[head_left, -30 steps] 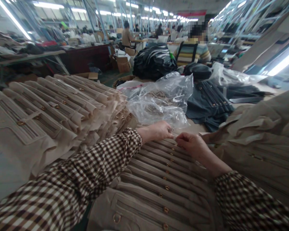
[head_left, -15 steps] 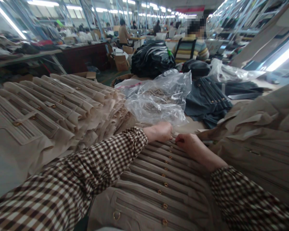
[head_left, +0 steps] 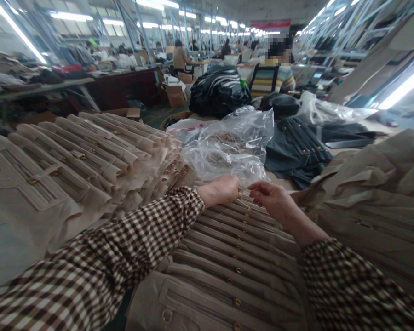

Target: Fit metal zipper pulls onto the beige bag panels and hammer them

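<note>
Many beige cloth panels (head_left: 89, 158) lean one on another to the left of the middle row (head_left: 234, 266), with zips and small gold-coloured metal fittings showing on their faces. Next, a checked sleeve (head_left: 106, 257) reaches across the near left edge of the middle row. Well beyond the row, a cardboard box (head_left: 175, 96) sits on the floor. The left hand (head_left: 222, 189) is over the far end of the row, its fingers curled in; a thin pale strip shows at their tips (too blurred to say whether it is gripped). Behind that end lies a crumpled clear plastic bag (head_left: 224, 151), with a black bundle (head_left: 219, 92) farther back. The middle row itself, beige zipped panels packed closely together, runs away from the viewer beneath both hands, gold-coloured rings along it. The right hand (head_left: 269, 195) is above its far right corner, fingers loosely bent and parted, near the left; contact with the row is unclear. Past that corner, a person in a striped top (head_left: 271, 80) sits far back, and dark panels (head_left: 293, 149) lie nearer. A beige cloth heap (head_left: 376, 193) rises right of the row.
</note>
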{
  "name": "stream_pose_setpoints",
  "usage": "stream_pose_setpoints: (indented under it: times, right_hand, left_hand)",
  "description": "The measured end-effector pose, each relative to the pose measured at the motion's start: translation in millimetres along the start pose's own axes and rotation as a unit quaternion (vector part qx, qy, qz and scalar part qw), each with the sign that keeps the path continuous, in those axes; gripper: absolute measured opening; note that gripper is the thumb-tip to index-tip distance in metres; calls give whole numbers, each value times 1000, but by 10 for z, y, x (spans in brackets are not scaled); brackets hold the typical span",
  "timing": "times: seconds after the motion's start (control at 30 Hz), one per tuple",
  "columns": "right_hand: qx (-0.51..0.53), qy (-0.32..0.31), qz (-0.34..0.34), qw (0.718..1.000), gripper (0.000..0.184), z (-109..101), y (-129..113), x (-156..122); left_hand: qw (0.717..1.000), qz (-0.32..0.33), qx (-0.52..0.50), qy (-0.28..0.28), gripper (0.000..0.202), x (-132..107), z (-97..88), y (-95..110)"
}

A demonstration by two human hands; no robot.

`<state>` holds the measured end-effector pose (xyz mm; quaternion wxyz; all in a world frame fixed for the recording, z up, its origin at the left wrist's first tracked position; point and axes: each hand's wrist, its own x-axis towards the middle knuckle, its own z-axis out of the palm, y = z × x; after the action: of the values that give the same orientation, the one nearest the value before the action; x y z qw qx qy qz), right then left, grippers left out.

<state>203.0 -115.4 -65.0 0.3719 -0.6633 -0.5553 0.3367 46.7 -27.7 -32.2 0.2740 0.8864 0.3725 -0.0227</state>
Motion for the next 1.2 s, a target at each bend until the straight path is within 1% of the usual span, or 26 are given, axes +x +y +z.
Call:
stream_pose_setpoints:
  times: [0.07, 0.13, 0.2, 0.27, 0.37, 0.43, 0.53, 0.6, 0.67, 0.8, 0.87, 0.9, 0.97, 1.0, 1.03, 1.1, 1.2]
  right_hand:
    - [141, -15, 3, 990, 29, 73, -67, 34]
    - [234, -2, 1, 972, 38, 140, -110, 53]
    - [297, 37, 17, 954, 45, 179, -128, 47]
    - [330, 61, 43, 941, 45, 190, -131, 19]
    - [335, 60, 63, 938, 39, 194, -130, -40]
    - [331, 54, 67, 940, 39, 206, -134, -71]
    - [295, 46, 68, 952, 41, 233, -138, -88]
    - [265, 52, 63, 961, 38, 246, -133, -85]
    - [254, 72, 56, 963, 33, 247, -121, -77]
    - [265, 150, 27, 952, 28, 207, -71, -66]
    - [230, 167, -5, 959, 29, 178, -36, -74]
    - [192, 170, -26, 966, 29, 166, -19, -83]
    - [78, 174, -73, 979, 25, 146, 9, -111]
    - [12, 176, -94, 980, 21, 138, 19, -128]
    - [-50, 177, -113, 977, 18, 129, 25, -144]
    - [-152, 176, -149, 961, 13, 108, 32, -176]
    - [-256, 166, -204, 930, 13, 71, 31, -219]
  left_hand:
    - [999, 10, -46, -6, 13, -29, -29, 40]
    - [995, 14, -101, -11, 10, -61, -42, 81]
    - [988, 9, -154, -11, 8, -89, -38, 110]
    - [980, -3, -200, -7, 6, -105, -24, 121]
    - [969, -19, -247, 2, 6, -104, 2, 121]
    - [964, -24, -263, 7, 3, -94, 19, 122]
    - [961, -25, -274, 14, 12, -83, 37, 131]
    - [959, -24, -281, 16, 17, -85, 42, 136]
    - [956, -21, -294, 13, 15, -94, 41, 130]
    - [945, -26, -326, 2, 5, -121, 30, 94]
    - [938, -33, -344, -6, 5, -139, 28, 85]
    - [935, -35, -352, -12, 6, -148, 29, 85]
    - [924, -31, -380, -35, 13, -165, 39, 92]
    - [915, -26, -400, -48, 17, -171, 48, 94]
    - [905, -22, -420, -59, 22, -174, 59, 93]
    - [889, -24, -452, -73, 32, -176, 85, 80]
    - [879, -46, -467, -90, 39, -174, 113, 43]
